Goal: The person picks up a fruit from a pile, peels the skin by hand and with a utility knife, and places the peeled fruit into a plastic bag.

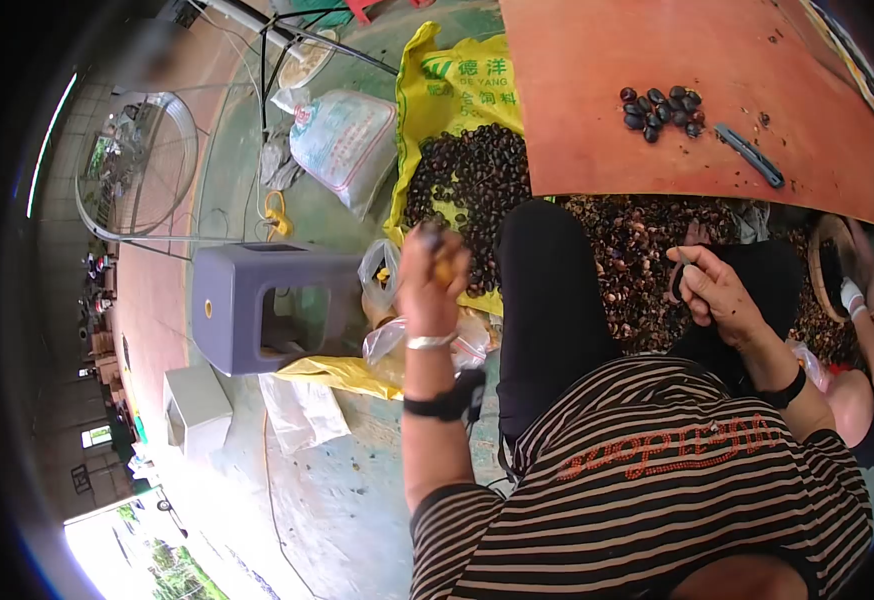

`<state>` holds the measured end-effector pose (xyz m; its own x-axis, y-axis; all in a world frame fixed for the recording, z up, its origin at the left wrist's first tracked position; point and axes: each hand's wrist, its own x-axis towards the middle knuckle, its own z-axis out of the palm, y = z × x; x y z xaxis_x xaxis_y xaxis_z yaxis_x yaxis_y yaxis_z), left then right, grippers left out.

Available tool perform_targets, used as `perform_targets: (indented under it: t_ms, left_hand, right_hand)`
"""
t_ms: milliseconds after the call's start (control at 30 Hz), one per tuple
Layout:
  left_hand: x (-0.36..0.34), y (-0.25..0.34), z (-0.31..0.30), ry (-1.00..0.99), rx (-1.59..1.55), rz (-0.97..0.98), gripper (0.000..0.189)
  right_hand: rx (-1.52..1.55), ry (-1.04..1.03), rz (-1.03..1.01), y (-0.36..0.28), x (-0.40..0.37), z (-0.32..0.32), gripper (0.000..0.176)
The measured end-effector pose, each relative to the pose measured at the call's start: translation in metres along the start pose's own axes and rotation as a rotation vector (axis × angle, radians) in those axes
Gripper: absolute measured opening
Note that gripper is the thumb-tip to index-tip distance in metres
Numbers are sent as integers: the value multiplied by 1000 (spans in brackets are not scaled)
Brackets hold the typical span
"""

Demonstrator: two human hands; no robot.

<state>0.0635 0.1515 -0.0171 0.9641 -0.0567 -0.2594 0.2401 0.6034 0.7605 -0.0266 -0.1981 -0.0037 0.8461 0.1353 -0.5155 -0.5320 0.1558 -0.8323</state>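
My left hand [433,285], blurred, is raised at the near edge of a heap of dark, shiny nuts [472,175] on a yellow printed sack [422,75]. Its fingers are curled round a dark nut [431,236]. Over my lap, my right hand [719,295] is closed in a pinch on something small and thin, too unclear to name. Brown shells or husks [622,270] lie in a pile between my legs. On the reddish board [597,130] are several dark nuts [662,110] and a utility knife [749,156].
A grey-purple plastic stool [242,310] stands at the left, with a full white sack [345,145] beyond it. Plastic bags [382,275] lie near my left arm. At the right edge, another person's arm [865,330] and leg show beside a round basket [819,270].
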Motion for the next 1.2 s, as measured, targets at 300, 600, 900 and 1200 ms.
perform_targets:
  t_ms: [300,600,900,1200]
  left_hand:
    - [-74,-59,-213,721,-26,175,28]
    - [-76,-44,-151,653,228,387,31]
    - [-89,-48,62,-348,127,219,22]
    - [-97,-58,119,-436,463,361,36]
  right_hand:
    - [-86,-82,59,2,5,34,32]
    - [-74,-167,26,-12,0,58,30]
    - [-366,-483,-384,-38,-24,87,47]
    - [-384,-346,-473,-38,-54,51,52]
